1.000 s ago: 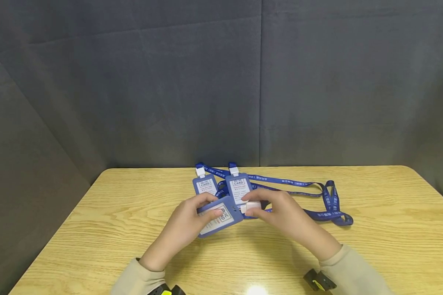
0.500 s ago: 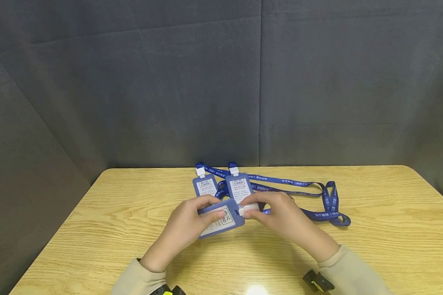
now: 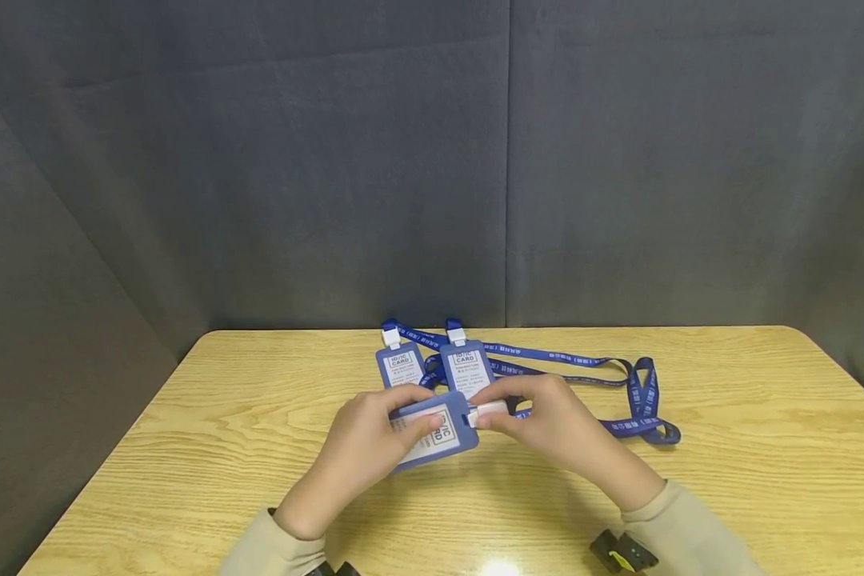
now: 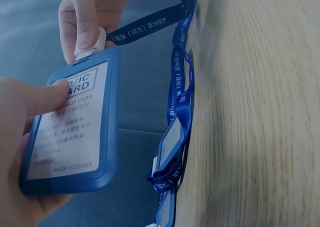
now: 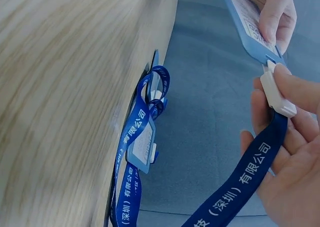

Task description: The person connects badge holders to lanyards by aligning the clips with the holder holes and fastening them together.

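Observation:
My left hand grips a blue badge holder with a white card inside, thumb across its printed face. My right hand pinches a white plastic clip at the end of a blue lanyard. The clip's tip meets the slot in the holder's short edge, in the right wrist view. Whether it is fastened there I cannot tell. Both hands hold these pieces above the table, close together.
Behind my hands lie two more badge holders, a left one and a right one, clipped to blue lanyards. Their straps run rightward over the wooden table. A dark cloth hangs behind the table.
The holder in my left hand has shifted slightly right and down, and its slot edge has come up against the clip's tip. The lanyard loop at right has slid a little left.

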Tool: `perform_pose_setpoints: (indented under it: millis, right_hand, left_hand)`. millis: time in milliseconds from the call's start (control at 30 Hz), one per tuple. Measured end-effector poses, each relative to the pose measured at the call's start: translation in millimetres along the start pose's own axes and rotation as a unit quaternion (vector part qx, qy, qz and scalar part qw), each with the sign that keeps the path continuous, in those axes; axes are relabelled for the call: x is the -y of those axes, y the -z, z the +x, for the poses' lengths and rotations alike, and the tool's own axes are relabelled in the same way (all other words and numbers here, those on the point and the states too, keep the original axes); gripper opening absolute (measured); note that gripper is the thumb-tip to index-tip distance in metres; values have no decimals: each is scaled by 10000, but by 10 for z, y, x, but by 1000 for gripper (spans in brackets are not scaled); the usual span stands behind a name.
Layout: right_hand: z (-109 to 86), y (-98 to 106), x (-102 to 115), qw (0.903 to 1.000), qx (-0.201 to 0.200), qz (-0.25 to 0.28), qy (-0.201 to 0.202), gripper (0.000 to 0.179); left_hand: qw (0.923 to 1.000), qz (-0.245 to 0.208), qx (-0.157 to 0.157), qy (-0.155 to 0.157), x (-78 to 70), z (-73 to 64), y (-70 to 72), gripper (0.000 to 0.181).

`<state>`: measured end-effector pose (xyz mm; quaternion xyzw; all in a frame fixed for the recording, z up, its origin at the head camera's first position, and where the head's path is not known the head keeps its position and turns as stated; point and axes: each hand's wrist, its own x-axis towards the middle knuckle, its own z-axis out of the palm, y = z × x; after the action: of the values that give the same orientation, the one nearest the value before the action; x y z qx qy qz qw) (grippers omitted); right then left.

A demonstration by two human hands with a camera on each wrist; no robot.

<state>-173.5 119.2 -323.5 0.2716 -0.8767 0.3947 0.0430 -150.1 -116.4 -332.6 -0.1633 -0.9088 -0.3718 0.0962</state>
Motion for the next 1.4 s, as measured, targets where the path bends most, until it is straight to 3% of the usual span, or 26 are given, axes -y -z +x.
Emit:
perform_pose_setpoints:
  millis: [367, 667, 1000, 1400]
  right_hand:
    - [3, -12, 11, 9960, 92, 477, -756, 13]
    - [28, -1, 11, 9881, 231, 854, -1261, 12]
    - [24, -13, 12, 9835, 271, 949, -1518, 14]
    - [41, -70, -30, 9829, 112, 1058, -1502, 16]
  left_hand:
    - [9999, 8, -111, 41, -13, -20, -79, 24]
    - [9986, -466, -18, 232, 1, -37, -141, 26]
    - [9981, -598, 38, 169, -15, -52, -210, 27]
    - [9983, -522, -73, 260, -9, -42, -243, 26]
